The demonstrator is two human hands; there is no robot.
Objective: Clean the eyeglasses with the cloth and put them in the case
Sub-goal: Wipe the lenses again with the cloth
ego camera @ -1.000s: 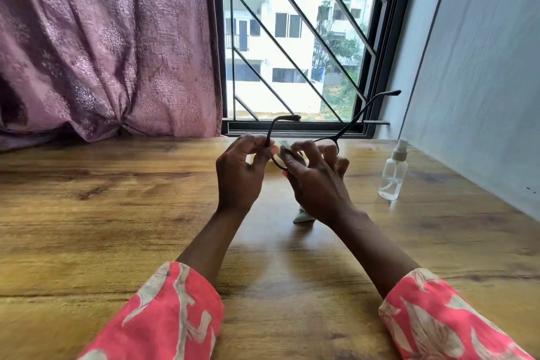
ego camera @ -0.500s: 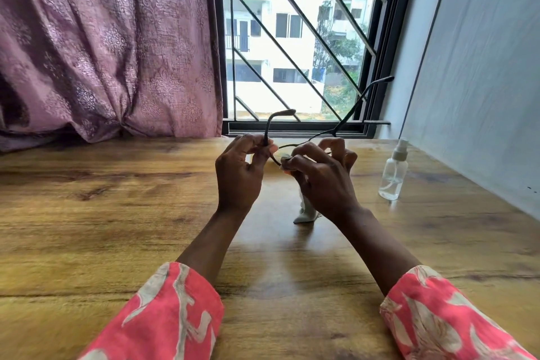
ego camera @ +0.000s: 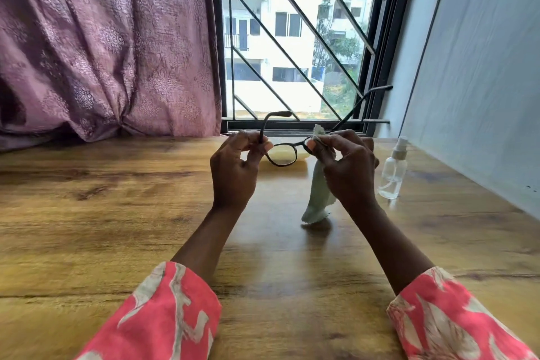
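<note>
Dark round-framed eyeglasses (ego camera: pixel 282 155) are held above the wooden surface (ego camera: pixel 87 213), both temple arms open and pointing toward the window (ego camera: pixel 292 38). The left hand (ego camera: pixel 233 166) pinches the frame's left end, while the right hand (ego camera: pixel 347 166) pinches a pale green cloth (ego camera: pixel 317 193) over the right lens (hidden underneath), the cloth's tail hanging to the surface. A clear spray bottle (ego camera: pixel 393 172) stands just right of the hands.

wooden table (ego camera: pixel 117 213), spray bottle (ego camera: pixel 392 174) (clear)

Single head-worn view, wide-angle, looking forward and down across the wooden table (ego camera: pixel 117 213) toward the window (ego camera: pixel 292 38); hands close below.
</note>
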